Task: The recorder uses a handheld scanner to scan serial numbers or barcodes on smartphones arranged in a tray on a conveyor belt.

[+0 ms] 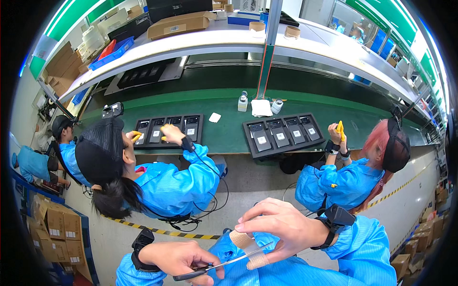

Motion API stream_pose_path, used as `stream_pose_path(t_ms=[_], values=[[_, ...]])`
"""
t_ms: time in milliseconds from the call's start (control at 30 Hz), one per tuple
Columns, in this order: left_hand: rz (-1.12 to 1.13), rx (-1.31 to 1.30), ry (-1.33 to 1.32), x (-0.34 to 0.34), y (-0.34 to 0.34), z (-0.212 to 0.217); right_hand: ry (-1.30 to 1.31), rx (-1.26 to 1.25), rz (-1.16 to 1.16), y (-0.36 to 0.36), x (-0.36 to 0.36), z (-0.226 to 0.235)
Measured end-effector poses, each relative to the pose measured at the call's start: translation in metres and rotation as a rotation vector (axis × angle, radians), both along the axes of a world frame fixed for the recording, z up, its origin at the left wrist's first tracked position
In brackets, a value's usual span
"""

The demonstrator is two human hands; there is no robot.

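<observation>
My left hand (188, 260) is closed around the black handle of a pair of scissors (238, 259), its metal blades pointing right. My right hand (281, 226) pinches a tan adhesive bandage (244, 241), with textured ends and a paler middle, between fingers and thumb. The scissor blades lie across the bandage's pale middle, close to the right thumb. Whether they have cut into it, I cannot tell. Both hands are above my lap, in blue sleeves, with a black device strapped to each wrist.
At the green bench (224, 136), two co-workers in blue sit before black trays (250, 148) of dark phone-like devices. Small bottles (243, 102) and white wipes (261, 108) stand beyond. Cardboard boxes (62, 229) are stacked at the left. Cables (191, 220) hang behind the left co-worker.
</observation>
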State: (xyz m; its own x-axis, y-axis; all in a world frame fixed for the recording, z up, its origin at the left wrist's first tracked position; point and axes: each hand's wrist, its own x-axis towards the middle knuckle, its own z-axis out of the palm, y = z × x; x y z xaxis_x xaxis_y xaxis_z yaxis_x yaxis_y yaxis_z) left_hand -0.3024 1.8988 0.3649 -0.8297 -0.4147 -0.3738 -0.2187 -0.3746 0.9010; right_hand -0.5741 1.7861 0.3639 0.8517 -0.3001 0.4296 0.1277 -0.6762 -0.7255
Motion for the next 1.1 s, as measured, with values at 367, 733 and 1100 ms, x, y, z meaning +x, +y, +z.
stream_pose_path(t_ms=[367,733,1100], values=[[-0.003,0.058,0.013,-0.002,0.001,0.000,-0.011,-0.011,0.030,-0.001,-0.002,-0.001],[-0.091,0.085,0.005,0.000,-0.001,-0.004,0.048,-0.007,0.046,0.001,-0.003,0.001],[-0.049,-0.012,0.051,0.008,0.000,-0.029,0.021,-0.014,-0.030,-0.004,-0.013,-0.002]])
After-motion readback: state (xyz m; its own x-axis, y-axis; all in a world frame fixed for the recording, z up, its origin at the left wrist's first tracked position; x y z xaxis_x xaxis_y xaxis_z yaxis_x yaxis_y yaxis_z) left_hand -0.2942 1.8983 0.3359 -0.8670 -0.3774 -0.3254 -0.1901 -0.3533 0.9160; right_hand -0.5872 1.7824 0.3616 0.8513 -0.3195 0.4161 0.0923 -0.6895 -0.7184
